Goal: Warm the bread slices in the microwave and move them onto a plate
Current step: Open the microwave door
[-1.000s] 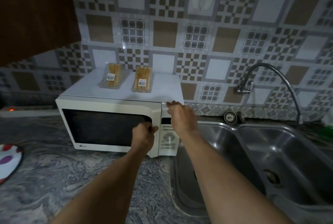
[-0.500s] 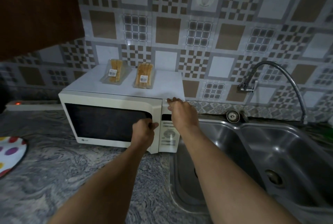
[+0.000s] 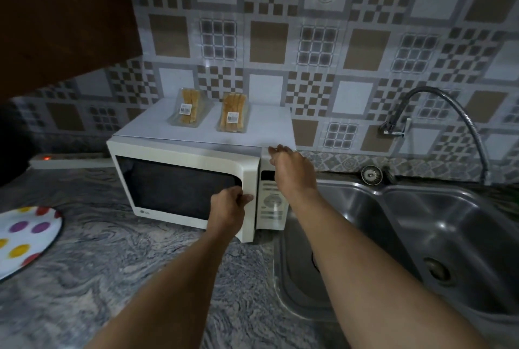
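Gripping the right edge of the door [image 3: 179,188], our left hand [image 3: 229,207] curls round it; our right hand [image 3: 292,170] rests, fingers extended, on the microwave [image 3: 261,132] top corner. The bread packs [image 3: 233,116] lie above and behind, nearer our right hand.

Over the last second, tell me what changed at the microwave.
The left hand, its grip on the door's edge, has pulled the microwave door slightly open toward the person. Unchanged: the right hand still braces the microwave at its top right corner; the left bread pack and right bread pack lie on top.
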`<state>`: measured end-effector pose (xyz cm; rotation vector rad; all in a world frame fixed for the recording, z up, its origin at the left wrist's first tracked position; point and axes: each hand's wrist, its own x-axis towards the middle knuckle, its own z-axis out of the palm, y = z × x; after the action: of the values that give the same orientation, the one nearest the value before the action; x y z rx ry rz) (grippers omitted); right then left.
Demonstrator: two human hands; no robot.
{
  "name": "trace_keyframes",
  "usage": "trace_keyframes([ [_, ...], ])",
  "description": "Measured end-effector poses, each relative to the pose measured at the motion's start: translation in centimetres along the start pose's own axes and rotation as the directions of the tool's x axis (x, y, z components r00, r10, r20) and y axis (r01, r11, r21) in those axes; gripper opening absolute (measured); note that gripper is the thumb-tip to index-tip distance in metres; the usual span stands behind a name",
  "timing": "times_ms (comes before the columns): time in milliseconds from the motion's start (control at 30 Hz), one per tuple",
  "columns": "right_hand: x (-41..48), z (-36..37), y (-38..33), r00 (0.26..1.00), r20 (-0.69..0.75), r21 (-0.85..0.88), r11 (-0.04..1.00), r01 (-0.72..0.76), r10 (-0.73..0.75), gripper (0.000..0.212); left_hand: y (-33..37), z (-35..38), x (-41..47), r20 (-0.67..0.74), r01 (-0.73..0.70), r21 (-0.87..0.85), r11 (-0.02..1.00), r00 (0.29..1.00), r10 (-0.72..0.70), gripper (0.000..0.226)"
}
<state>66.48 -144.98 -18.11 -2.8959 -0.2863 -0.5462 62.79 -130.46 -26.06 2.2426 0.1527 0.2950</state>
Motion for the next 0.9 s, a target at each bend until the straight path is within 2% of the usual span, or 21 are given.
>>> trace_keyframes([
  [133,-0.3,-0.7,-0.5,0.997,0.069,0.002,1.000,0.021,-0.021,0.066,-0.8,-0.7,-0.6,0.030,-0.006,-0.023,1.000,1.000,0.007,0.031],
  [233,-0.2,-1.6,-0.4,0.985,0.171,0.037,0.999,0.028,-0.033,0.071,-0.8,-1.6,-1.1,0.071,-0.017,0.006,1.000,0.997,0.017,0.029],
  [300,-0.3,-2.1,-0.3,0.971,0.235,0.042,0.998,0.039,-0.047,0.072,-0.6,-2.3,-1.7,0.099,-0.044,0.074,0.996,0.994,0.036,0.025],
  [367,-0.4,-2.4,-0.5,0.962,0.268,0.050,0.998,0.035,-0.047,0.073,-0.4,-3.4,-2.3,0.093,-0.086,0.222,0.971,0.993,0.066,0.017],
  [467,-0.7,-2.4,-0.7,0.959,0.281,0.060,0.998,0.026,-0.042,0.074,0.1,-5.1,-3.2,-0.117,-0.077,0.352,0.933,0.985,0.126,0.016],
  [533,-0.7,-2.4,-0.7,0.957,0.286,0.070,0.997,0.031,-0.050,0.071,1.2,-6.2,-3.4,-0.301,-0.063,0.336,0.940,0.938,0.170,0.013],
  [600,-0.6,-2.5,-1.0,0.962,0.268,0.076,0.997,0.022,-0.042,0.060,2.2,-6.9,-2.7,-0.400,-0.100,0.313,0.945,0.888,0.226,0.004],
  [700,0.5,-3.4,-1.3,0.972,0.233,0.081,0.997,-0.002,-0.017,0.043,3.3,-7.4,-0.2,-0.410,-0.141,0.333,0.932,0.869,0.278,0.018],
  [767,1.2,-3.8,-1.4,0.969,0.242,0.109,0.993,0.033,-0.059,0.041,3.5,-7.1,1.1,-0.352,-0.101,0.308,0.946,0.912,0.212,0.033],
  [833,1.6,-3.7,-1.1,0.959,0.264,0.127,0.990,0.066,-0.098,0.040,3.1,-6.4,1.6,-0.261,-0.042,0.377,0.925,0.954,0.150,0.048],
  [900,2.3,-3.4,-0.7,0.952,0.277,0.113,0.988,0.102,-0.129,0.035,2.6,-5.8,1.5,-0.231,-0.023,0.452,0.892,0.963,0.142,0.051],
])
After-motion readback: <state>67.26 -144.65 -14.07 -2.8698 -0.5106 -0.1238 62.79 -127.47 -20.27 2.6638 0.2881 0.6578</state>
